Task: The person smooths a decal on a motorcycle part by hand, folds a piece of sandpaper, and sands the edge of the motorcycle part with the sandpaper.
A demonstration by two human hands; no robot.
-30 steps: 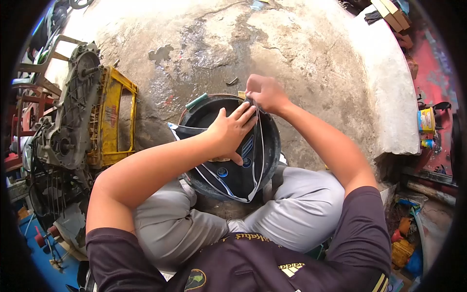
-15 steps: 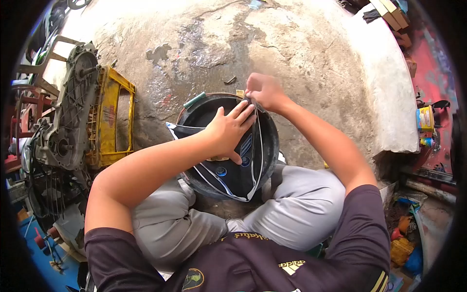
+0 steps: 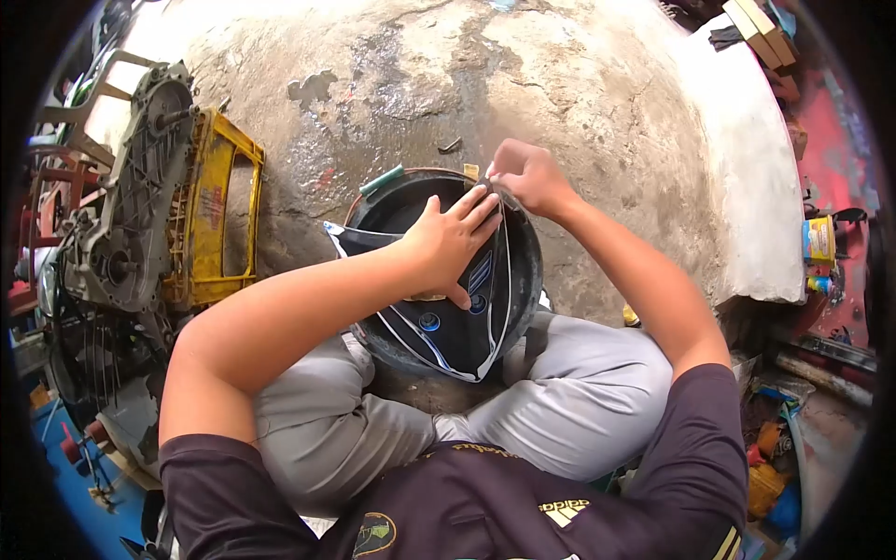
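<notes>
A black triangular panel (image 3: 457, 338) with white edges and round blue emblems rests across a black bucket (image 3: 533, 275) between my legs. My left hand (image 3: 446, 241) lies on the panel with its fingers spread, covering part of it. Just past those fingertips, at the panel's far tip, my right hand (image 3: 532, 179) is closed in a pinch. A small pale bit shows at its fingertips, but I cannot make out what it is. The bucket's handle has a green grip (image 3: 382, 180), lying against the far left rim.
To the left stand a yellow crate (image 3: 198, 280) and a grey metal engine casing (image 3: 140, 210). A small dark piece (image 3: 450, 146) lies on the partly wet concrete floor (image 3: 597, 121) beyond the bucket. A pale raised ledge (image 3: 761, 224) runs along the right, with a yellow tin (image 3: 819, 240) beyond.
My right hand has shifted slightly right, a little away from the left fingertips. My left hand stays spread on the panel. The whole view has moved slightly.
</notes>
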